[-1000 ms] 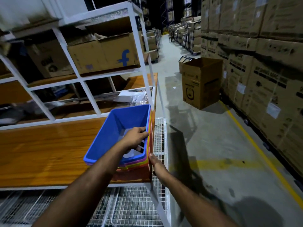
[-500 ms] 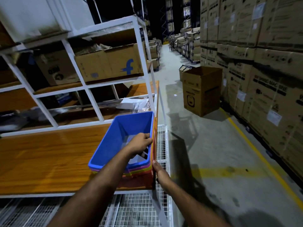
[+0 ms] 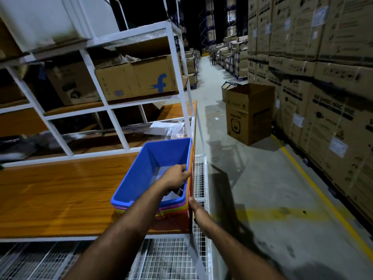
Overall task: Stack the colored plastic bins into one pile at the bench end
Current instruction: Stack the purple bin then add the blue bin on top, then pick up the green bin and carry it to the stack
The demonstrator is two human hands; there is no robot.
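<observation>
A blue bin (image 3: 149,164) sits on top of a nested stack whose pink, yellow and orange rims (image 3: 173,211) show beneath it. The stack stands at the right end of the wooden bench (image 3: 60,190), close to its edge. My left hand (image 3: 176,178) reaches across the blue bin and grips its right rim, fingers curled over the edge. My right hand (image 3: 196,209) lies flat against the stack's near right corner, with the fingertips hidden by the stack's side. A white paper lies inside the blue bin under my left hand.
White shelf frames (image 3: 113,110) holding cardboard boxes (image 3: 137,79) rise behind the bench. A wire-mesh shelf (image 3: 198,178) runs below the bench end. An open carton (image 3: 249,113) stands in the aisle, and tall stacked cartons (image 3: 323,87) line the right side behind a yellow floor line.
Both hands keep the same hold on the stack. The stack stays at the bench's right end, and my view has lifted slightly.
</observation>
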